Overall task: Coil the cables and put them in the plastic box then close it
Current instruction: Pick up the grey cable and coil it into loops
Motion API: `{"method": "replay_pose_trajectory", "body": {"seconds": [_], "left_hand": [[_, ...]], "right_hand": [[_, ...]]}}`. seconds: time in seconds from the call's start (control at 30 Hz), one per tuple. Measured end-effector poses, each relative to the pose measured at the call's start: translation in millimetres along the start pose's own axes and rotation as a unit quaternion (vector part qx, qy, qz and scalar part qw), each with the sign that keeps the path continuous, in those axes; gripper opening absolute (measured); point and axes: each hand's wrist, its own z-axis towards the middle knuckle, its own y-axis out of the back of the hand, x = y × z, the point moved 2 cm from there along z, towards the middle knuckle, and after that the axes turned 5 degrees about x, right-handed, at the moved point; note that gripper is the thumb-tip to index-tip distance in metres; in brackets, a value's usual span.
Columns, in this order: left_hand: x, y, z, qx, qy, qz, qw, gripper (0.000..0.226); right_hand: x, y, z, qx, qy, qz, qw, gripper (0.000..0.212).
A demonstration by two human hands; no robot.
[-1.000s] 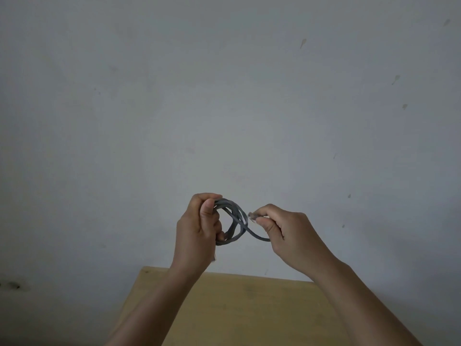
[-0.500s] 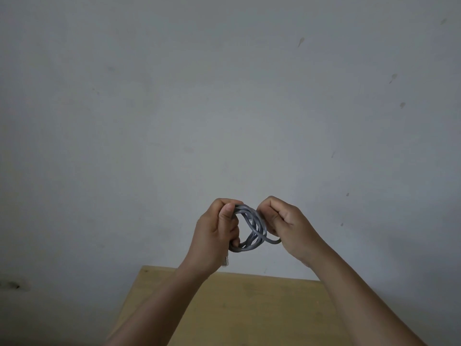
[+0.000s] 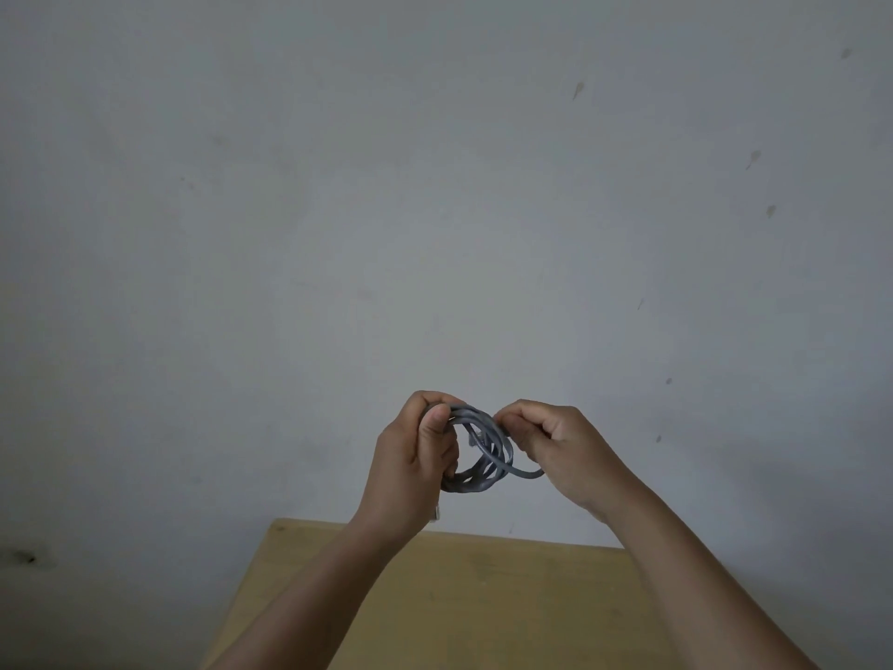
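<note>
A grey cable (image 3: 488, 456) is wound into a small coil held up in the air in front of the wall. My left hand (image 3: 415, 456) grips the coil's left side, thumb pressed over the loops. My right hand (image 3: 551, 442) pinches the coil's right side, with a short end of cable curving out below its fingers. A small metal plug tip (image 3: 437, 513) pokes out under my left hand. No plastic box is in view.
A light wooden table (image 3: 483, 597) lies below my forearms, its far edge and left corner against a plain grey-white wall (image 3: 435, 186). The wall carries a few small marks.
My right hand moved left to the coil and closed on its right side, bringing the loose end in. Both hands shifted slightly right, and the coil looks thicker.
</note>
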Motion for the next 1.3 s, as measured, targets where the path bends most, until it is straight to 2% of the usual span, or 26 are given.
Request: {"method": "replay_pose_trajectory", "body": {"seconds": [0.1,0.17,0.27,0.37,0.43,0.5,0.53,0.63,0.7,0.77,0.8,0.9,1.0,1.03,1.1,1.17,1.23,1.3], "left_hand": [[1,-1,0,-0.031,-0.008,0.021,0.999,0.028],[0,-2,2,-0.055,-0.004,0.025,0.998,0.031],[-2,-6,3,-0.079,0.006,0.026,0.997,0.034],[-3,-10,3,-0.089,0.004,0.031,0.996,0.035],[-2,-8,4,-0.101,0.01,0.035,0.994,0.035],[-1,-6,5,-0.115,0.031,0.03,0.992,0.033],[0,-4,4,-0.121,0.041,0.028,0.991,0.032],[2,-3,3,-0.136,0.057,0.04,0.988,0.03],[2,-2,4,-0.136,0.076,0.051,0.987,0.028],[2,-1,5,-0.131,0.085,0.053,0.986,0.026],[1,-2,6,-0.127,0.083,0.058,0.987,0.026],[1,-4,5,-0.111,0.083,0.082,0.987,0.026],[5,-3,1,-0.09,0.091,0.091,0.988,0.026],[7,-3,0,-0.083,0.097,0.096,0.987,0.026],[10,-2,-2,-0.069,0.106,0.098,0.987,0.026],[12,-3,-6,-0.063,0.092,0.09,0.99,0.027],[13,-4,-8,-0.066,0.081,0.072,0.992,0.028],[14,-6,-9,-0.078,0.082,0.047,0.992,0.03]], "right_hand": [[-4,-2,0,0.02,-0.011,0.048,0.999,0.026],[-8,-7,-1,0.043,-0.016,0.12,0.992,0.024],[-6,-17,-2,0.107,-0.006,0.281,0.954,0.024],[-3,-26,-1,0.137,0.004,0.357,0.924,0.023],[-3,-28,0,0.085,-0.003,0.316,0.945,0.022],[-5,-28,0,-0.014,-0.01,0.165,0.986,0.021],[-6,-27,0,-0.066,-0.014,0.104,0.992,0.019],[-5,-25,-5,-0.234,0.009,0.042,0.971,0.006],[6,-23,-11,-0.302,0.123,-0.035,0.945,0.004],[16,-31,-15,-0.261,0.231,-0.123,0.929,0.014],[18,-36,-15,-0.229,0.251,-0.174,0.924,0.019],[18,-42,-13,-0.187,0.223,-0.264,0.92,0.023],[18,-46,-13,-0.158,0.205,-0.248,0.934,0.011],[18,-45,-13,-0.161,0.188,-0.196,0.949,0.008],[17,-39,-13,-0.199,0.125,-0.017,0.972,0.002],[13,-32,-11,-0.241,0.06,0.133,0.96,0.007],[9,-31,-9,-0.265,0.038,0.129,0.955,0.012],[9,-37,-7,-0.27,0.056,0.052,0.96,0.01]]}}
